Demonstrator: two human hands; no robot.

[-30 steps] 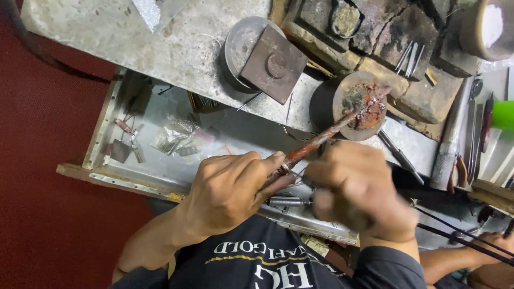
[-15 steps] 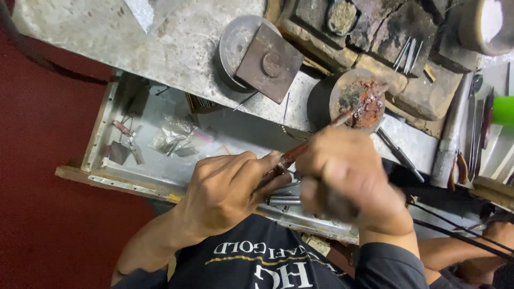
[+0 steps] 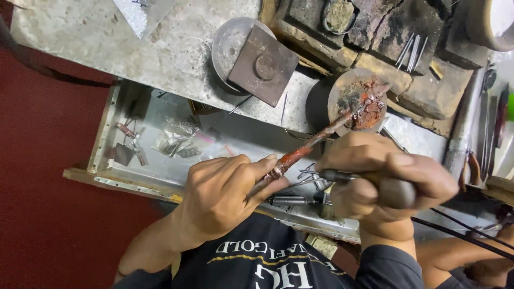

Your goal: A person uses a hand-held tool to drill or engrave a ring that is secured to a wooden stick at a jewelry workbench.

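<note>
The left hand (image 3: 222, 195) pinches a red-coated stick (image 3: 316, 140) whose tip rests on the round block (image 3: 356, 101) near the bench's front edge; the right hand (image 3: 380, 179) grips a wooden-handled tool (image 3: 369, 184). A slip could gouge the fingers.

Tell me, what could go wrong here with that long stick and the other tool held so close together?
The left hand holds the long reddish stick with its far tip on the small round block; it might slip off. The right hand grips a dark-handled tool close to the left fingers, so a slip could nick them. Small parts could drop into the cluttered metal tray.
</note>
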